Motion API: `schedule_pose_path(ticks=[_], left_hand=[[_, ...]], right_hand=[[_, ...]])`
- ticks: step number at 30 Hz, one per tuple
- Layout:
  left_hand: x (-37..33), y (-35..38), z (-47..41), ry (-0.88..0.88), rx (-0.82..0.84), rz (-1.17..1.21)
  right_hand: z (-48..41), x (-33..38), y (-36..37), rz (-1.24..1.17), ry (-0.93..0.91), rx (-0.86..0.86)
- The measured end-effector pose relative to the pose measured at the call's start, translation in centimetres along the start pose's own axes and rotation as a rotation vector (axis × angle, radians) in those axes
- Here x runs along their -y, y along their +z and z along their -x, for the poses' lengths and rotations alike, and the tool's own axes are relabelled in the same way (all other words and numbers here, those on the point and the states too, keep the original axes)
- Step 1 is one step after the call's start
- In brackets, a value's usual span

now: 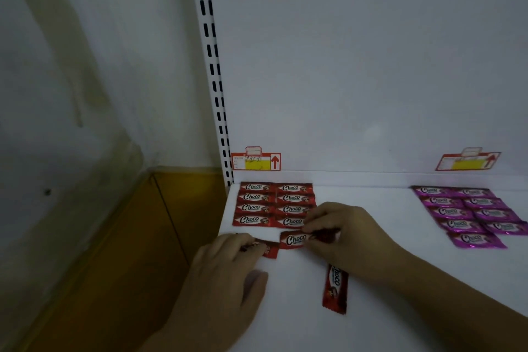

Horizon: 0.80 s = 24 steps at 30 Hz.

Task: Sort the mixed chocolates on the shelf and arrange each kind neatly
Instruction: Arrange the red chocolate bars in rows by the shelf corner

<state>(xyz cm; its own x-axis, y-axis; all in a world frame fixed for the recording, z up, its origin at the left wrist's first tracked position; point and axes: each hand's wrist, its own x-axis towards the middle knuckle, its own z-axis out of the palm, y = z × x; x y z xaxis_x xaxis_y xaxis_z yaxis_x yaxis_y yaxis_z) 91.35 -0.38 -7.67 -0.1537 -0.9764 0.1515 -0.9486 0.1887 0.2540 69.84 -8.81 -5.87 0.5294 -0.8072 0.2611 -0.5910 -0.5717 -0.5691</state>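
Our left hand [228, 260], at 7 o'clock, covers most of a half-hidden red bar [271, 249]; whether it is pinching or pressing, we cannot tell. Our right hand [343, 228] pinches a second red bar [294, 239] just below the red block [274, 204] on the shelf [414, 223]. At 3 o'clock, blurred purple rows [471, 214] reach the frame edge.

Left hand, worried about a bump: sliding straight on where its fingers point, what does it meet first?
Probably the red Choco bar the right hand pinches; the left hand holds its own bar.

Single head-worn wide-angle view, forward and down, close over the white shelf [400, 208].
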Motion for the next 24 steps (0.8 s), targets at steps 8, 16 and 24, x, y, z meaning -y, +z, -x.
schedule_pose_path(ticks=[8,16,24], left_hand=[[0.1,0.4,0.2,-0.004,0.013,-0.127],[0.4,0.9,0.2,0.002,0.011,-0.183],[0.4,1.0,0.3,0.011,-0.003,-0.180]], right_hand=[[0.5,-0.8,0.0,0.027,-0.092,-0.083],[0.2,-1.4,0.4,0.048,-0.023,-0.133],[0.1,-1.1,0.9,0.036,-0.035,-0.103]])
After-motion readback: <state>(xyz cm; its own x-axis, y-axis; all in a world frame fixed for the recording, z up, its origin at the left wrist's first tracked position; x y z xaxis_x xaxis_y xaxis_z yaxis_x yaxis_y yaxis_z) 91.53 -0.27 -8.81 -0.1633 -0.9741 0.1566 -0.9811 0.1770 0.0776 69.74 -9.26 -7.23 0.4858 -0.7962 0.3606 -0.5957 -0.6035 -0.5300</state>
